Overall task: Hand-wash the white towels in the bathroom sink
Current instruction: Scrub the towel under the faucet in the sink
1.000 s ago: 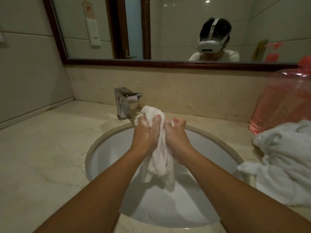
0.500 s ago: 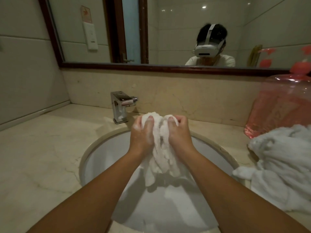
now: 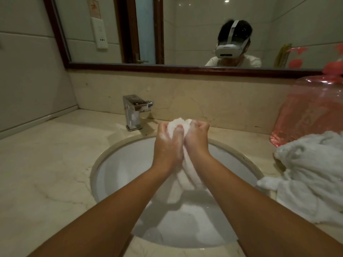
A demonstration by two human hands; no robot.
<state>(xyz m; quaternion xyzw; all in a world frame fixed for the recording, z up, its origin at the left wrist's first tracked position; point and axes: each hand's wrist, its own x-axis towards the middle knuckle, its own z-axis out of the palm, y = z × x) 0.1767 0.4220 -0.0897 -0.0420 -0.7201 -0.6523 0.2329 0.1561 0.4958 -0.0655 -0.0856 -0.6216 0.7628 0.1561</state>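
Your left hand point(image 3: 168, 143) and right hand point(image 3: 197, 138) are pressed together above the far part of the sink point(image 3: 118, 164), both with fingers curled tight round one white towel point(image 3: 186, 179); soap suds cling to your left knuckles; a bunched end of the towel bulges above your fingers, and the rest hangs between your wrists into the basin; the faucet point(image 3: 133, 112) stands just left of your hands; a heap of white towels point(image 3: 311, 179) lies on the bench point(image 3: 46, 164) at the right, beside a pink plastic bag point(image 3: 311, 108).
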